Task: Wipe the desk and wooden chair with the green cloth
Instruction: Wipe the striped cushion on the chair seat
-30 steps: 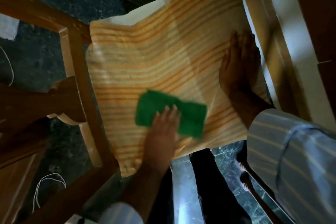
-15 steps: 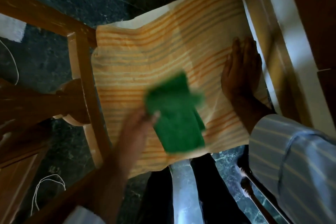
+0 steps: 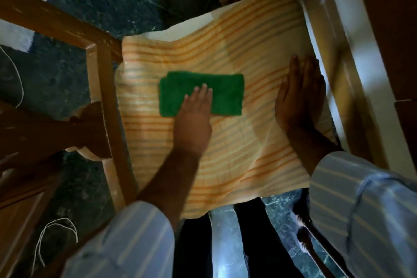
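The folded green cloth [image 3: 225, 90] lies flat on the orange-striped seat cover [image 3: 237, 47] of the wooden chair [image 3: 106, 88]. My left hand [image 3: 196, 117] presses down on the cloth's near edge, fingers together and flat on top of it. My right hand [image 3: 300, 97] rests flat, palm down, on the right side of the striped cover, apart from the cloth. The chair's seat itself is hidden under the cover; only its left frame and armrest show.
A wooden frame [image 3: 352, 79] runs along the right of the chair. Dark stone floor [image 3: 56, 86] lies to the left, with white cords [image 3: 47, 230] on it. My legs [image 3: 259, 239] stand at the seat's front edge.
My left hand swept the green cloth from the seat's front to its middle left, and it now lies flat and wide. My right hand has stayed put.
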Motion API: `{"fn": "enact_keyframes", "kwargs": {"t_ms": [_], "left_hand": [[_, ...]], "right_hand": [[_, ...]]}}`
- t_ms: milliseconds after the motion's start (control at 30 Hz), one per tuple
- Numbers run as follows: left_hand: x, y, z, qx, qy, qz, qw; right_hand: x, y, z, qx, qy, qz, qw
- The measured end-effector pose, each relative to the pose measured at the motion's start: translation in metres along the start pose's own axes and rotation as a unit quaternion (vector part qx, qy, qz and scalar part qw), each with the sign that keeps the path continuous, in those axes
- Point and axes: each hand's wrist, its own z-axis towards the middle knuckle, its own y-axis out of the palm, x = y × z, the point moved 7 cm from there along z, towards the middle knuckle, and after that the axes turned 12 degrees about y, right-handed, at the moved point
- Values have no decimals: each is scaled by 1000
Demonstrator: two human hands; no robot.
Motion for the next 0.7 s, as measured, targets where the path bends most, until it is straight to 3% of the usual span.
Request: {"fn": "enact_keyframes", "kwargs": {"t_ms": [233,300,367,433,533,700], "left_hand": [[31,-1,-20,-1,-6,-89,996],[12,-26,-22,85,-62,-147,984],[-18,-45,-27,156,-153,-131,967],[-45,-47,-30,138,-244,-107,954],[-60,-33,-28,70,-301,-129,942],[-69,-20,-25,104,-384,-297,868]], "right_hand": [[-5,-2,2,-71,12,-10,997],[-13,-8,2,-115,19,-1,993],[-30,-18,-6,-154,2,18,988],[-47,-28,-23,-197,28,59,978],[-59,-26,-51,-294,125,116,941],[-59,0,-57,-418,239,229,846]]}}
